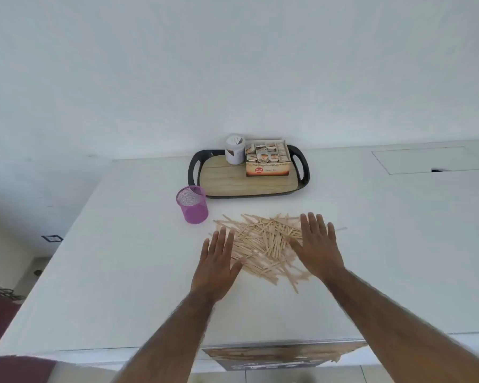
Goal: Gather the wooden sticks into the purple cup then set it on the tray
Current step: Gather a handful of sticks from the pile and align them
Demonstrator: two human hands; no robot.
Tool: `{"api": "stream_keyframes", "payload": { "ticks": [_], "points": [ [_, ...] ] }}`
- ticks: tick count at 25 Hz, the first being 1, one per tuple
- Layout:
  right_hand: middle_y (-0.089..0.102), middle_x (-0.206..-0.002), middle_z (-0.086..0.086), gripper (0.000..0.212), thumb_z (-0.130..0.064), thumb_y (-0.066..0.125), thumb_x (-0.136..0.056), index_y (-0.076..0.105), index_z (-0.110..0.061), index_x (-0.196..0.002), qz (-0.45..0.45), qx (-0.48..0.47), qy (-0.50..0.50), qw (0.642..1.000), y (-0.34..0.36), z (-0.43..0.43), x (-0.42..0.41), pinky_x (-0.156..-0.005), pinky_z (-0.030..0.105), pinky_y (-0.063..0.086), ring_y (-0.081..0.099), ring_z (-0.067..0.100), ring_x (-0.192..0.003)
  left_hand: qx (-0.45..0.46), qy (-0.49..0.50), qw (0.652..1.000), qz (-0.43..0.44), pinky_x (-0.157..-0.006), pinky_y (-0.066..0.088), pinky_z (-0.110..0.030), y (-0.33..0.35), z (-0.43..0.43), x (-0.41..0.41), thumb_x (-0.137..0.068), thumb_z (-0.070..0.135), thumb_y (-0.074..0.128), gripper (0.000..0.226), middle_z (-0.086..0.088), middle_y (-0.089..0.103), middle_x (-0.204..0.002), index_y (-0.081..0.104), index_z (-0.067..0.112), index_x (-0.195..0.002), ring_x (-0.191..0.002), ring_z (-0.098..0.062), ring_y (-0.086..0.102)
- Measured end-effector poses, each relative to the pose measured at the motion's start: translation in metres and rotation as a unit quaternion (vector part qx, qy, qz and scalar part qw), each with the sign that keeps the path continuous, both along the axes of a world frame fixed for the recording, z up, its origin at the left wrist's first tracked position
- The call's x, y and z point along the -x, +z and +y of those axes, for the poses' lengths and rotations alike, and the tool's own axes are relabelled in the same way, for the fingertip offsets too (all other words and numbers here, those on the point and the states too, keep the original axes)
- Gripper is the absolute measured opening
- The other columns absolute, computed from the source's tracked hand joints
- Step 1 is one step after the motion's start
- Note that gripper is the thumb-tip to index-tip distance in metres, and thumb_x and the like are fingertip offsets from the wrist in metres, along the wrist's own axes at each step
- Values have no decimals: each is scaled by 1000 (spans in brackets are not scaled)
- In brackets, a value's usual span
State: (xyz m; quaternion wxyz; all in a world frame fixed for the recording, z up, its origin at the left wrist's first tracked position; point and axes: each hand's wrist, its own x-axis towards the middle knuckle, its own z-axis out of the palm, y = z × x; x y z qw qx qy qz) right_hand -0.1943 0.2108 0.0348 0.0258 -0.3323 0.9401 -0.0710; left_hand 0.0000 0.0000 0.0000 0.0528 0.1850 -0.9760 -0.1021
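Note:
A loose pile of several wooden sticks (263, 241) lies spread on the white counter. My left hand (217, 265) rests flat with fingers apart at the pile's left edge. My right hand (317, 248) lies flat and spread over the pile's right side, covering some sticks. Neither hand holds anything. The purple mesh cup (192, 204) stands upright and empty to the upper left of the pile, just off the tray's front left corner. The black tray (194, 167) with a wooden floor sits behind it near the wall.
On the tray stand a white paper cup (234, 152) and an open carton of sachets (268, 161) at the back right. A white wall rises behind. The counter's front edge (94, 352) runs below my forearms, and its left edge drops to the floor.

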Motion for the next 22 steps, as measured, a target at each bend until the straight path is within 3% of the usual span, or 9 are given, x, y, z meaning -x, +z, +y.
{"api": "stream_keyframes", "payload": {
  "ticks": [5,11,14,16,18,22],
  "points": [
    [3,-171,11,87,-68,8,-97,5,-12,-163,-24,-47,8,999,-33,16,-17,-126,49,-1,-4,28,-157,-9,8,999,-44,-127,-8,-40,-23,13,-19,-98,67,1,79,2,-21,-168,-13,23,-162,-156,-16,-20],
    [17,-169,14,87,-67,7,-97,20,-9,-161,-14,-64,31,997,-51,27,-28,-125,53,6,9,32,-157,-29,19,999,-24,-128,-1,-40,-34,21,-28,-103,60,23,76,4,-8,-172,-1,20,-164,-157,-12,-14],
    [39,-158,19,59,-42,36,-103,44,-7,-151,54,-2,55,997,-50,27,-24,-119,59,24,34,38,-148,-37,18,999,-15,-128,2,-40,-33,20,-26,-103,60,25,75,5,-4,-172,2,22,-164,-157,-11,-12],
    [48,-151,20,54,-10,59,-90,52,-10,-144,81,28,90,992,-45,24,-12,-114,59,34,45,39,-140,-34,24,999,-23,-128,3,-40,-34,22,-25,-103,60,25,75,5,-3,-172,2,24,-164,-157,-10,-12],
    [52,-145,17,70,7,61,-75,54,-14,-141,65,20,124,990,-34,16,1,-106,54,42,51,38,-132,-27,28,999,-31,-128,3,-41,-34,22,-25,-102,61,24,74,5,-3,-172,2,25,-164,-157,-10,-12],
    [43,-148,14,81,9,53,-80,39,-25,-152,42,-44,234,970,-13,-9,28,-100,46,48,50,33,-128,-20,29,999,-35,-127,0,-38,-34,22,-24,-103,61,22,74,5,-6,-172,2,26,-164,-156,-10,-14]
  ]
}}
